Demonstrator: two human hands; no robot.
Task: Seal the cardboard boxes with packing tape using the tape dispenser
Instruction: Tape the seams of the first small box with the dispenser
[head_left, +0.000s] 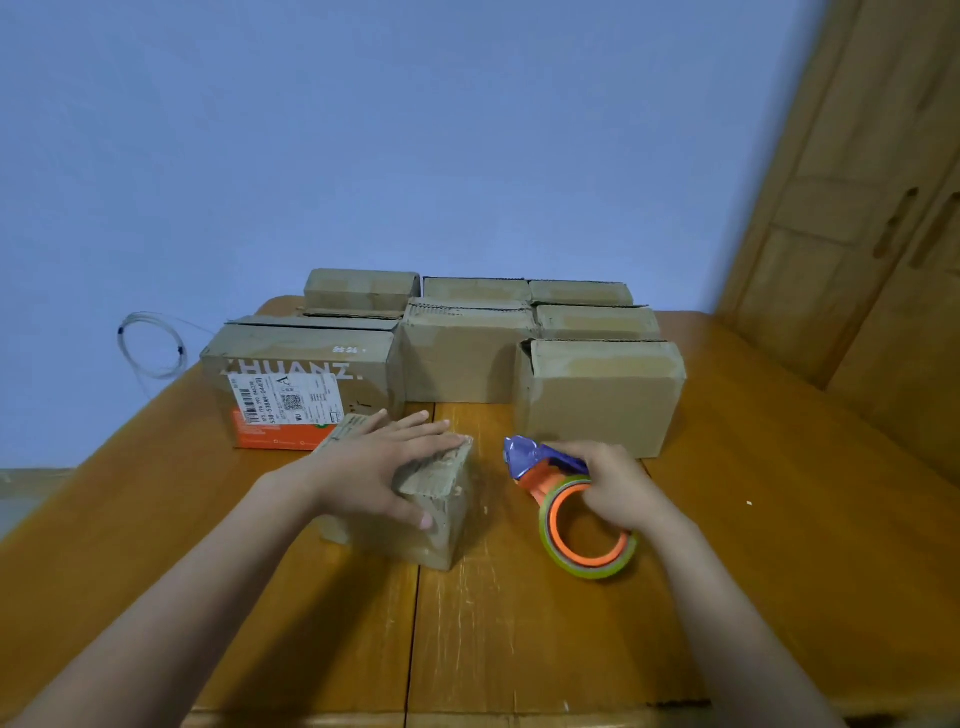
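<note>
A small cardboard box (431, 525) sits on the wooden table (519, 623) in front of me. My left hand (382, 462) lies flat on its top with straight fingers and the thumb down its near side. To the right, my right hand (610, 486) grips the tape dispenser (566, 506), an orange ring with a yellowish tape roll and a purple cutter head pointing toward the small box. The dispenser rests on the table, apart from the box.
Several more cardboard boxes stand behind: a printed one with a label (304, 384) at left, a plain one (600, 395) at right, others at the back (467, 348). A wooden cabinet (857, 208) stands at right. A coiled wire (153, 345) hangs on the blue wall.
</note>
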